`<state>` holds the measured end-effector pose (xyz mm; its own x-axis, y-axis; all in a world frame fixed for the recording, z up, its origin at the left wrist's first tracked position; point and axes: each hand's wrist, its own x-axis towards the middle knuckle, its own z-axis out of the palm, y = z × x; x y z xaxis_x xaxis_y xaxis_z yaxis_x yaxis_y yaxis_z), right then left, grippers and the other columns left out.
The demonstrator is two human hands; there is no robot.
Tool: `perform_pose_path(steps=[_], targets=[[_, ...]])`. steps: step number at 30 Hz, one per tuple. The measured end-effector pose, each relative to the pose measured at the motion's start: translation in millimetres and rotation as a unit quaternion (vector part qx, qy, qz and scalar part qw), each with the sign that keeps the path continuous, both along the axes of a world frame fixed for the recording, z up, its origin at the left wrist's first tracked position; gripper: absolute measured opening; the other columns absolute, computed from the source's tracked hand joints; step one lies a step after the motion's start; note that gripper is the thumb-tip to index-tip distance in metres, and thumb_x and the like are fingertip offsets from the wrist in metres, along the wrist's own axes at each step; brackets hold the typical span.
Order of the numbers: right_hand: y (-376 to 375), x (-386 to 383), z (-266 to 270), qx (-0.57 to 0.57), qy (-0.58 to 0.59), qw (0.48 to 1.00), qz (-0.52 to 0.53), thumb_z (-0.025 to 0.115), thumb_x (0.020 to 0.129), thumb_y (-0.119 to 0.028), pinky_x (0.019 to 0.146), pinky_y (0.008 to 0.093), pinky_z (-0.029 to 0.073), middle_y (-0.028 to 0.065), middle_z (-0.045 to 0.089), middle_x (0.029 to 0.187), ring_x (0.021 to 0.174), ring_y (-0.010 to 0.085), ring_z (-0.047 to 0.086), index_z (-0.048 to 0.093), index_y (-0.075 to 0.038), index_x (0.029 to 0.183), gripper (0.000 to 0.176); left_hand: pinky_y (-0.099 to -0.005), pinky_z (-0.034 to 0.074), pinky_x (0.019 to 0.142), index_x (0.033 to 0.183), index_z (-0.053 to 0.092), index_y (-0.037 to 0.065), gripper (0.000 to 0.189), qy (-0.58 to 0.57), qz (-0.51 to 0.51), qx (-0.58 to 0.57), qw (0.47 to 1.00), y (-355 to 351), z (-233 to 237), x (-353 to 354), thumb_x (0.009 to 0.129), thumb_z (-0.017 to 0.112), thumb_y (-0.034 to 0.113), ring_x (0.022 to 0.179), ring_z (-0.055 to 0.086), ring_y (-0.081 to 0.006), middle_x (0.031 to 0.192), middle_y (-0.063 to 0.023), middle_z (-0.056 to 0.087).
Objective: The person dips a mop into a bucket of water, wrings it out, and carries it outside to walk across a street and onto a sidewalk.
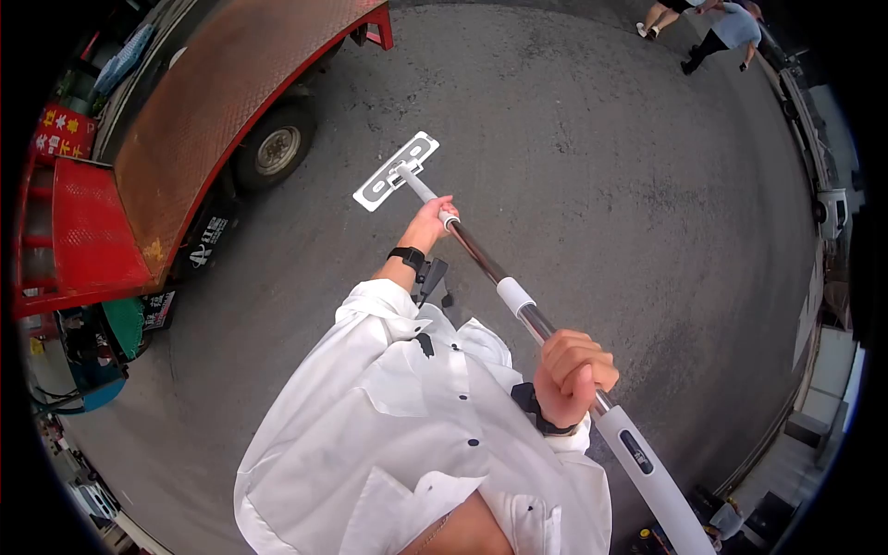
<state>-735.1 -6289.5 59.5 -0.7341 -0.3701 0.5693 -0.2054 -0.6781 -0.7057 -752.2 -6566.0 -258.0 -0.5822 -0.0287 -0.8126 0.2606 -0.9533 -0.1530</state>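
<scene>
A long mop with a silver and white pole (pixel 478 250) runs from the lower right up to a flat white and grey mop head (pixel 396 172), which lies low over the asphalt (pixel 592 185). My left hand (pixel 431 223) is wrapped round the pole near the mop head. Further up the pole, beside the white handle (pixel 652 481), my right hand (pixel 570 375) grips it in a fist. Both wrists wear black bands. Whether the mop head touches the ground is hard to tell.
A red flatbed truck (pixel 185 102) with a black wheel (pixel 277 150) stands at the left. Two people (pixel 731 30) are at the upper right. A white vehicle (pixel 832 214) is at the right edge, and another person (pixel 727 520) shows at the lower right.
</scene>
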Motion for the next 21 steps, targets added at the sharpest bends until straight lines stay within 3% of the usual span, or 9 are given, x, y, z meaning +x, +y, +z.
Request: perform_pose_path(steps=[3,5,7,10,15,16,19,20,21], targets=[[-49.7,-87.3,-14.1,0.002,-0.012,1.000,0.004,0.048,0.085,-0.005,0.036,0.0278,0.029,0.0022,0.037,0.042,0.034,0.0132,0.033,0.031,-0.006,0.053,0.036,-0.0266,0.038,0.043,0.071,0.037,0.009,0.024,-0.032,0.018,0.001,0.999,-50.8,-15.8,-81.2,0.088,0.054,0.004,0.041,0.039,-0.0121,0.052,0.0005,0.039],[-78.2,-139.2,-24.2,0.007,0.022,0.999,0.043,0.049,0.085,-0.007,0.036,0.0278,0.030,0.0027,0.037,0.042,0.034,0.0136,0.033,0.030,-0.006,0.053,0.038,-0.0267,0.039,0.042,0.069,0.038,0.009,0.026,-0.012,-0.057,-0.066,0.996,-91.3,-92.0,-124.3,0.089,0.055,0.007,0.041,0.040,-0.0121,0.050,-0.0001,0.040],[-109.9,-192.7,-31.6,0.027,0.058,0.993,0.102,0.051,0.085,-0.009,0.036,0.0280,0.033,0.0035,0.038,0.041,0.033,0.0140,0.034,0.028,-0.006,0.052,0.039,-0.0279,0.040,0.043,0.072,0.039,0.008,0.024,0.007,-0.048,-0.050,0.998,-118.0,-109.8,-169.9,0.089,0.055,0.007,0.042,0.042,-0.0129,0.052,-0.0009,0.041],[-153.0,-272.8,-26.5,0.015,0.070,0.991,0.110,0.051,0.085,-0.010,0.035,0.0282,0.033,0.0039,0.038,0.041,0.032,0.0145,0.034,0.028,-0.006,0.052,0.041,-0.0297,0.041,0.044,0.072,0.039,0.007,0.023,-0.028,-0.002,-0.116,0.993,-148.3,-89.5,-251.8,0.088,0.055,0.007,0.043,0.042,-0.0143,0.052,-0.0017,0.041],[-224.3,-387.4,-2.0,0.014,0.079,0.994,0.077,0.053,0.087,-0.014,0.033,0.0274,0.031,0.0027,0.037,0.040,0.031,0.0133,0.033,0.029,-0.007,0.051,0.045,-0.0361,0.043,0.049,0.079,0.042,0.005,0.016,-0.011,-0.012,-0.099,0.995,-213.0,-35.3,-382.9,0.086,0.056,0.009,0.049,0.047,-0.0211,0.059,-0.0059,0.044],[-244.0,-411.7,-2.6,0.012,0.088,0.994,0.068,0.053,0.088,-0.014,0.032,0.0262,0.030,0.0016,0.038,0.040,0.031,0.0120,0.032,0.029,-0.008,0.051,0.044,-0.0407,0.048,0.056,0.091,0.045,0.003,0.014,0.020,-0.025,-0.094,0.995,-238.9,-43.1,-411.1,0.086,0.056,0.011,0.057,0.051,-0.0232,0.068,-0.0097,0.048],[-333.7,-492.5,-11.1,-0.011,0.072,0.997,0.031,0.053,0.087,-0.014,0.032,0.0243,0.028,0.0004,0.037,0.040,0.031,0.0103,0.031,0.029,-0.009,0.051,0.044,-0.0421,0.052,0.065,0.097,0.043,0.001,0.020,-0.020,-0.063,-0.129,0.989,-331.5,6.4,-489.3,0.088,0.057,0.014,0.068,0.055,-0.0235,0.079,-0.0123,0.051],[-362.5,-521.1,-11.9,-0.033,0.074,0.997,0.004,0.051,0.087,-0.013,0.032,0.0220,0.025,-0.0014,0.034,0.039,0.031,0.0079,0.028,0.028,-0.011,0.051,0.044,-0.0469,0.051,0.081,0.113,0.037,-0.002,0.040,0.031,-0.101,-0.171,0.980,-364.9,3.3,-511.5,0.088,0.059,0.021,0.088,0.058,-0.0301,0.099,-0.0195,0.052],[-393.5,-552.0,-14.2,-0.041,0.077,0.996,0.013,0.051,0.087,-0.013,0.032,0.0220,0.025,-0.0014,0.034,0.039,0.031,0.0079,0.028,0.028,-0.011,0.051,0.044,-0.0469,0.051,0.081,0.113,0.037,-0.002,0.040,0.033,-0.092,-0.178,0.979,-402.1,7.9,-535.1,0.088,0.059,0.021,0.088,0.058,-0.0301,0.099,-0.0195,0.052]])
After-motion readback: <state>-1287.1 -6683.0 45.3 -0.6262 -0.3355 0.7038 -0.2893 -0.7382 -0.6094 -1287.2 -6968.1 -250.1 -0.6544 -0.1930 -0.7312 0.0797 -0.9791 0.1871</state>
